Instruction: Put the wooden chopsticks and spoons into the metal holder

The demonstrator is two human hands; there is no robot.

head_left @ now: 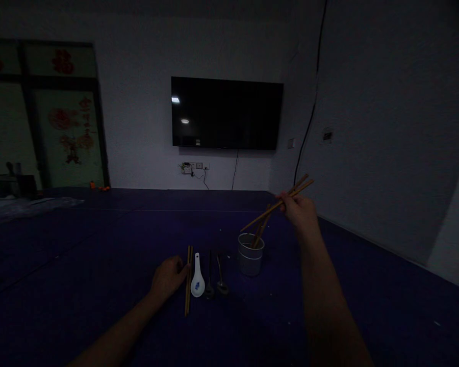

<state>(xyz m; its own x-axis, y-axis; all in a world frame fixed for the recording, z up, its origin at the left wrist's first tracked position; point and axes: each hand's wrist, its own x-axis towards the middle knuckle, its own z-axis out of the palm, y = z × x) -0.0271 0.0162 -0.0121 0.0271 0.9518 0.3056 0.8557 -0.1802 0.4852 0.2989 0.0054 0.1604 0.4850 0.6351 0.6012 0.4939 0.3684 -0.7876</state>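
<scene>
My right hand point(299, 208) is raised at the right, its fingers closed on a pair of wooden chopsticks point(265, 215). They slant down to the left, their lower tips above the rim of a grey cylindrical holder point(249, 262). Other chopsticks point(260, 232) stand leaning inside that holder. On the purple surface, my left hand point(169, 275) has its fingers curled, with thumb and fingertips at another pair of chopsticks point(188, 295) lying lengthwise. Beside them lie a white ceramic spoon point(198, 285) with a blue pattern, a dark spoon point(209, 290) and a metal spoon point(222, 287).
The wide purple surface point(118, 244) reaches the back wall, where a television point(227, 113) hangs above sockets and cables. Crumpled clear plastic point(30, 208) and a dark box point(13, 186) are at the far left. Small orange items point(99, 187) lie by the door.
</scene>
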